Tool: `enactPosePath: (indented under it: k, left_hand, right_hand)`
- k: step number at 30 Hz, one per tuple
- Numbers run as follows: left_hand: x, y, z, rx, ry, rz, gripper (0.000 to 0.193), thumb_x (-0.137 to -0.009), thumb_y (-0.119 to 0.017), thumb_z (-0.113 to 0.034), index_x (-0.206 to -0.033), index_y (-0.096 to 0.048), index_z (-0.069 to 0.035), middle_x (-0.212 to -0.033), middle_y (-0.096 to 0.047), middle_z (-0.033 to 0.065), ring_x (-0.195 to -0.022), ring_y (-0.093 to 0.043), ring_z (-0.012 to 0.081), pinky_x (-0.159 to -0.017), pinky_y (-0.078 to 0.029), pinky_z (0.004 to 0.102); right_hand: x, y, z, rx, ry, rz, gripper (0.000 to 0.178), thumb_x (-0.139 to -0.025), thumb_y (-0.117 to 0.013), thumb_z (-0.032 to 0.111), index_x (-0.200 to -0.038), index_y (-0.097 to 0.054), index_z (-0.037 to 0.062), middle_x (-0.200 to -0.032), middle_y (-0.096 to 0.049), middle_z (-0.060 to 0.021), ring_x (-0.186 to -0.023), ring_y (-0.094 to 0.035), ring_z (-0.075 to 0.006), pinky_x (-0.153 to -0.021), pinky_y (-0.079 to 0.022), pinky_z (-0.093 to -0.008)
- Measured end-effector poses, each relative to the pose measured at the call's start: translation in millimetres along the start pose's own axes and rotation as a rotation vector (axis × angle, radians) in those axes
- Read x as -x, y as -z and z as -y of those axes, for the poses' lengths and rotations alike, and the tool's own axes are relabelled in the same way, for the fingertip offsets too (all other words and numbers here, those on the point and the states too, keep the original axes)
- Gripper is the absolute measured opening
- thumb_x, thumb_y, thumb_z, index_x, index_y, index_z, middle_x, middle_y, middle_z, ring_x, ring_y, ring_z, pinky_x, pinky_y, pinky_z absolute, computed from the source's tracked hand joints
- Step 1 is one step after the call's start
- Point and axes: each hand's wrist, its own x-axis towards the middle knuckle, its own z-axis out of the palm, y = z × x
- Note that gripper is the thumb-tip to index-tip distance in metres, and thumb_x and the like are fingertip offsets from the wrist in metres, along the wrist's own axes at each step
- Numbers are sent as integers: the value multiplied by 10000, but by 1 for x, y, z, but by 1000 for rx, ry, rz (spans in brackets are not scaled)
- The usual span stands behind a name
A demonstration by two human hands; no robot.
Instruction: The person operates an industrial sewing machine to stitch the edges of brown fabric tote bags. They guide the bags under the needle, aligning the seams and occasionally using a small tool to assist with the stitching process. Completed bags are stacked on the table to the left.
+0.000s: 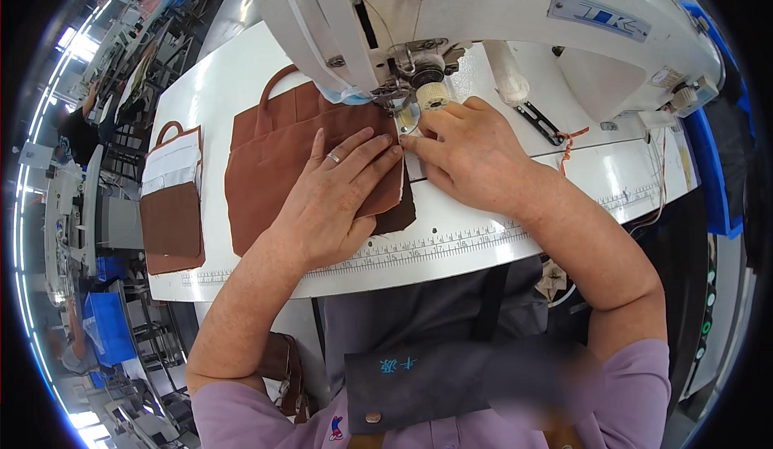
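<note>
A reddish-brown bag piece point(270, 167) with a looped handle lies flat on the white sewing table, its right edge under the needle area of a white sewing machine point(515, 14). My left hand point(338, 187), with a ring on one finger, rests spread on top of it. At the piece's right edge, beside the presser foot, my right hand point(475, 155) has its fingers curled, the fingertips against that edge. A darker brown layer point(400, 215) shows below the piece. The cream round knob point(433, 96) sits just above my right fingers.
Another brown bag piece point(171, 215) with a white lining and small handle lies at the table's left. A printed ruler point(435, 249) runs along the front edge. A black slotted bar point(539, 123) and orange thread point(568, 147) lie to the right. A blue bin point(109, 328) stands far left.
</note>
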Motion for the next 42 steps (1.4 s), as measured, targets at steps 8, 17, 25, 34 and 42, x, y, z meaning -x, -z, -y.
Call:
enactPosePath:
  k: [8,17,25,34,42]
  left_hand:
    - [6,-10,5,22,-6,-51,851,-710,-630,-99,-1548,-486,-72,-1607,-447,124,-1550,-355,328,-1283,-145,648]
    - [2,-11,10,43,-6,-60,866,-702,-669,-112,-1550,-490,-89,-1605,-449,109,-1552,-355,312,-1290,-149,636]
    - [-13,-17,27,18,-31,-146,797,-729,-652,-120,-1515,-529,-78,-1563,-477,139,-1525,-388,327,-1285,-170,636]
    - [-20,-15,36,-30,-68,-216,729,-741,-675,-136,-1462,-595,-72,-1501,-547,143,-1470,-458,328,-1288,-215,601]
    - [-7,-21,38,-38,-335,-307,363,-843,-764,-132,-1195,-755,-46,-1231,-749,87,-1194,-707,269,-1050,-574,430]
  right_hand:
    - [-5,-4,5,-53,-17,-60,245,-806,-707,108,-1044,-765,92,-994,-669,-40,-922,-632,-216,-761,-485,-389]
    - [-8,3,5,15,-16,29,312,-828,-714,130,-1131,-772,81,-1023,-688,-40,-946,-635,-225,-794,-481,-390]
    - [-12,0,5,79,-72,76,330,-846,-711,170,-1158,-748,70,-940,-656,-55,-900,-627,-239,-760,-462,-405]
    - [-7,-1,-2,-40,-59,-17,292,-824,-731,154,-1099,-747,59,-919,-645,-82,-873,-639,-263,-750,-481,-421]
    - [-6,0,-10,-132,-25,-32,98,-817,-737,118,-903,-712,77,-882,-629,-67,-800,-649,-288,-716,-508,-435]
